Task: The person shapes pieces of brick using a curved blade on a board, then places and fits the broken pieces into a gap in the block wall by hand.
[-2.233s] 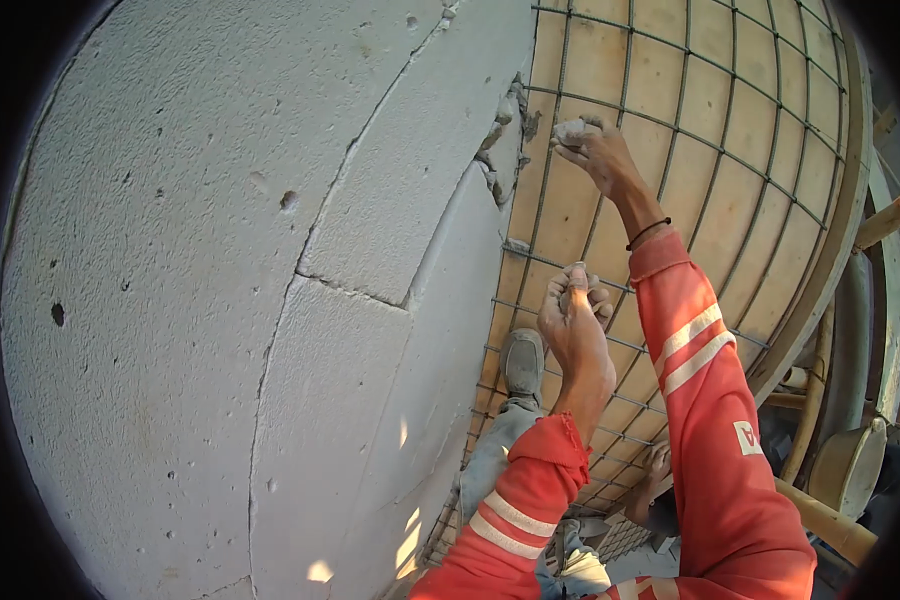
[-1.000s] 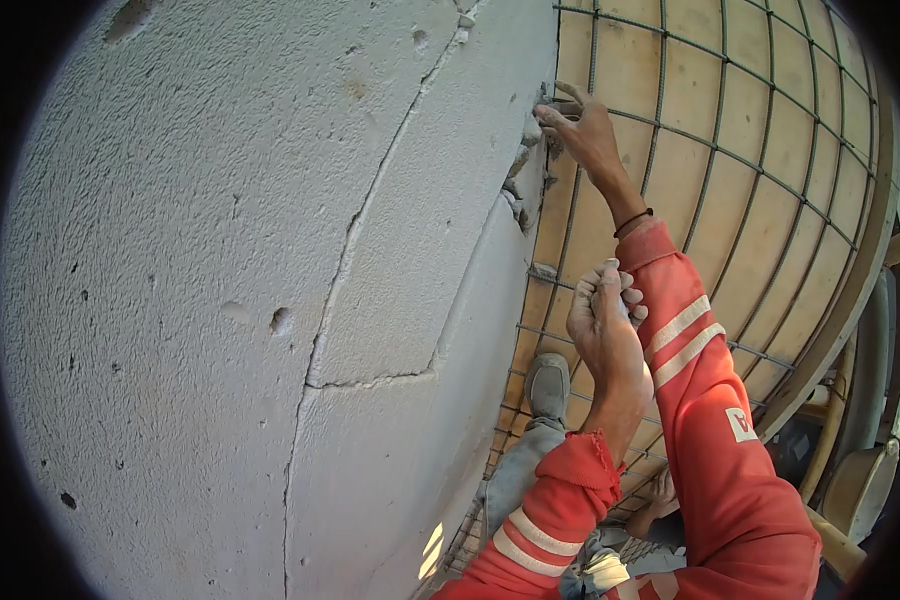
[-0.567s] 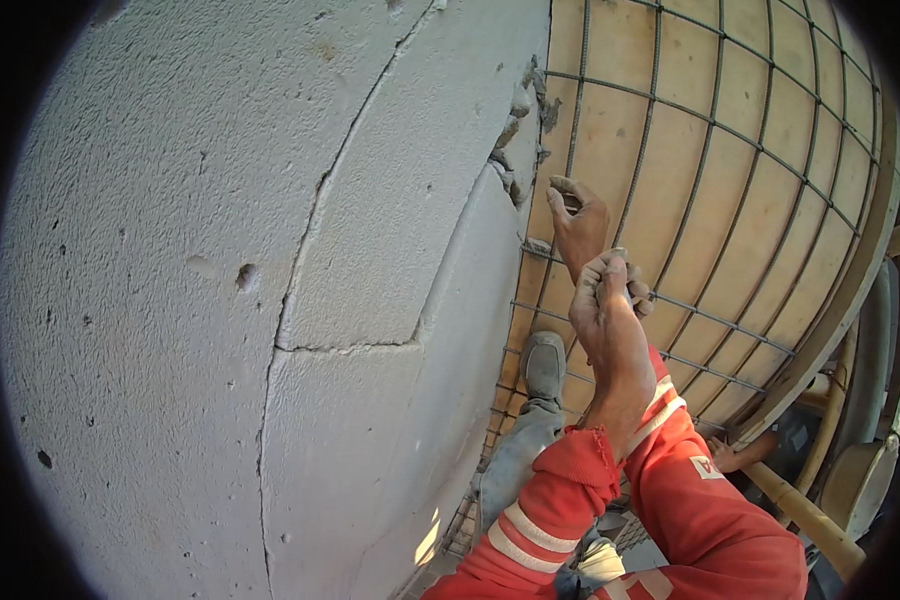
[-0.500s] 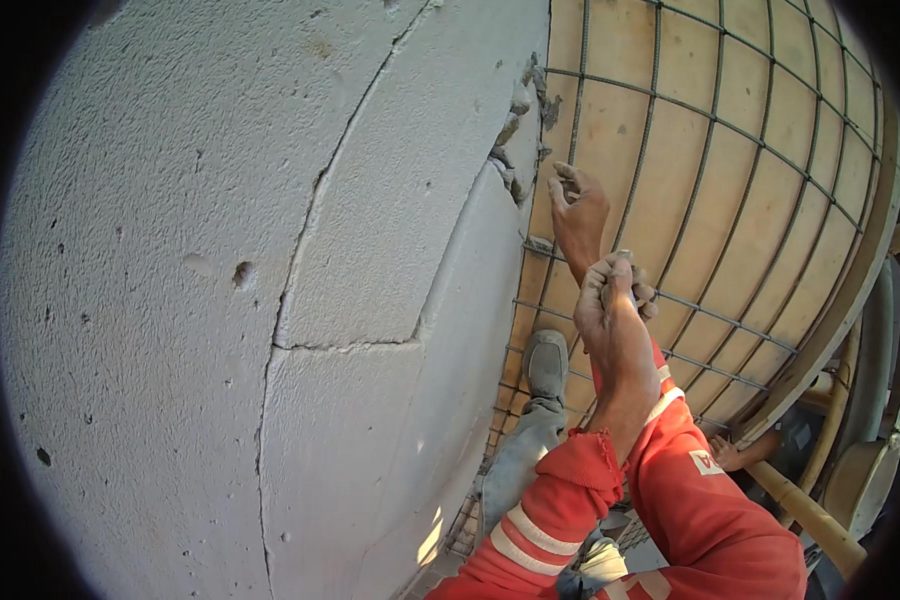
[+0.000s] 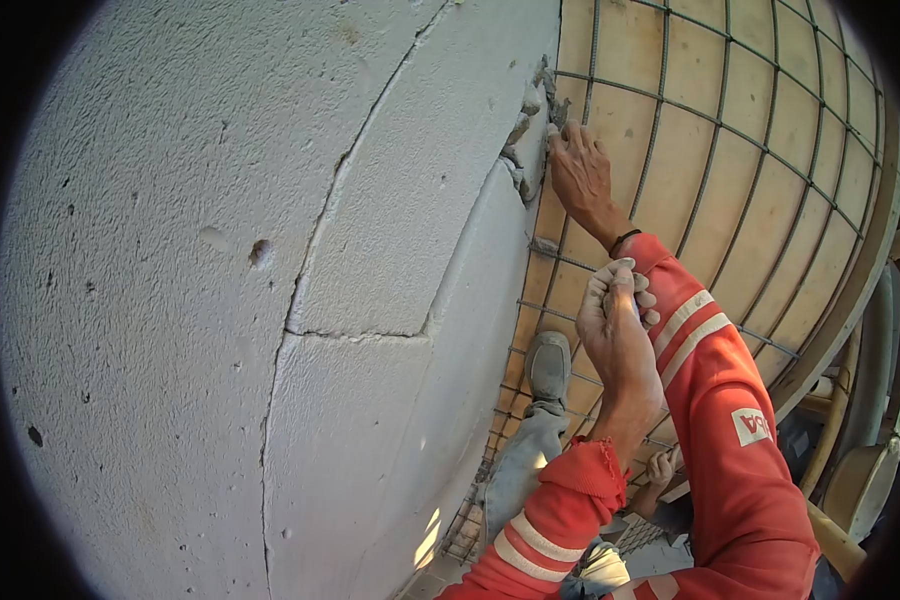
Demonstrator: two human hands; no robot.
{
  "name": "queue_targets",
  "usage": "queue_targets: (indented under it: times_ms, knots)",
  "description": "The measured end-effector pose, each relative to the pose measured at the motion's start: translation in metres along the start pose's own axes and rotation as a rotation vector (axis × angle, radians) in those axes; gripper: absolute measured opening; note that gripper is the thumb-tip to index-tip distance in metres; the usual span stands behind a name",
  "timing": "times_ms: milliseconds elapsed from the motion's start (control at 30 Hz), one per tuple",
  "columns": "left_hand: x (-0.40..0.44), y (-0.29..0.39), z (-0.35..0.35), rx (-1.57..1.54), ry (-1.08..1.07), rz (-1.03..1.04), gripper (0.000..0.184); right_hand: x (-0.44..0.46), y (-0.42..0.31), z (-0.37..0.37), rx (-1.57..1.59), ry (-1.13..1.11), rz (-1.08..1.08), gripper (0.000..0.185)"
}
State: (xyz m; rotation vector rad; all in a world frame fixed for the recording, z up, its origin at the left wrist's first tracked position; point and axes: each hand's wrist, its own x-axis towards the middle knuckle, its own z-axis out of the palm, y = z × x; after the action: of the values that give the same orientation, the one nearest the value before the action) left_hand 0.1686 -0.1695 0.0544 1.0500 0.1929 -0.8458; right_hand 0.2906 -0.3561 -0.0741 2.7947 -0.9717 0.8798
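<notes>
My left hand [image 5: 618,305] is closed, its fingers coated in pale dust. A small greyish bit shows at its fingertips, too small to name. Farther up, my right hand [image 5: 581,172] has its back to me and its fingers bent downward. Its fingertips are at the broken concrete edge [image 5: 526,128], beside a steel reinforcing bar [image 5: 589,85]; what they pinch, if anything, is hidden. The bars form a tied grid over tan boards [image 5: 695,130]. Both forearms are in red sleeves with pale bands.
A cracked grey concrete wall [image 5: 200,330] fills the left side. My shoe [image 5: 548,365] stands by the lower grid. Another person's hand [image 5: 662,467] shows below my right arm. Poles [image 5: 835,535] and a curved board edge [image 5: 855,290] lie at the right.
My right hand has moved up and forward to the broken concrete edge, with more of its sleeve in view. My left hand has stayed nearly in place. The other person's hand appears farther left.
</notes>
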Motion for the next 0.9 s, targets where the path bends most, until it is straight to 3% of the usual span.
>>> queue_targets:
  times_ms: [33, 100, 233, 367, 433, 667, 767, 833, 867, 900]
  knots:
    - [0.002, 0.001, 0.000, 0.001, 0.002, 0.011, 0.017, 0.011, 0.003, 0.001, 0.009, 0.007, -0.004, 0.043]
    - [0.001, -0.002, -0.007, -0.079, -0.014, -0.011, 0.015, 0.028, 0.013, 0.009, -0.107, 0.337, -0.026, 0.039]
    - [0.002, 0.001, -0.008, -0.036, 0.010, -0.001, 0.015, 0.019, 0.010, 0.026, 0.008, 0.086, -0.042, 0.040]
    - [0.001, 0.003, -0.005, -0.054, -0.012, 0.007, 0.014, 0.003, 0.001, 0.033, -0.125, 0.219, -0.078, 0.032]
    - [-0.001, 0.004, -0.001, -0.024, 0.026, 0.003, 0.013, 0.000, 0.002, 0.032, -0.042, 0.132, -0.091, 0.019]
    - [0.004, 0.002, -0.009, -0.078, -0.017, 0.025, 0.013, -0.024, 0.005, 0.033, 0.031, -0.024, -0.149, 0.005]
    - [0.004, 0.006, -0.009, -0.055, 0.017, 0.014, 0.014, -0.021, -0.001, 0.014, 0.189, -0.041, -0.025, 0.009]
    - [0.003, 0.005, -0.009, -0.050, 0.025, 0.022, 0.014, -0.002, 0.000, -0.004, 0.316, 0.244, 0.230, 0.021]
    - [0.003, 0.004, -0.011, -0.045, 0.033, 0.019, 0.014, 0.012, 0.007, -0.006, 0.320, 0.237, 0.234, 0.021]
    - [0.004, 0.003, -0.012, -0.057, 0.016, 0.017, 0.013, 0.033, 0.017, -0.004, 0.544, 0.268, 0.328, 0.027]
